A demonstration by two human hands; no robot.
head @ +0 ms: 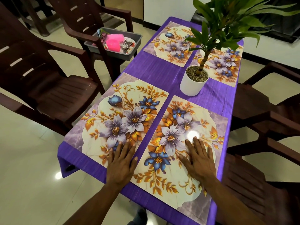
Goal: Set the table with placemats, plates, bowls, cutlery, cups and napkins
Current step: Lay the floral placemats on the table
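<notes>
Left hand (121,161) lies flat, fingers spread, on the near left mat (113,120); right hand (200,159) lies flat, fingers spread, on the near right mat (180,151); both press the mats onto the purple table (162,73). To do this well, smooth outward and keep the edges parallel with an even gap between. Beyond the potted plant (194,82) lie two far mats (172,44); plates and pink bowls wait in a grey tub (113,41) on a chair (90,21).
</notes>
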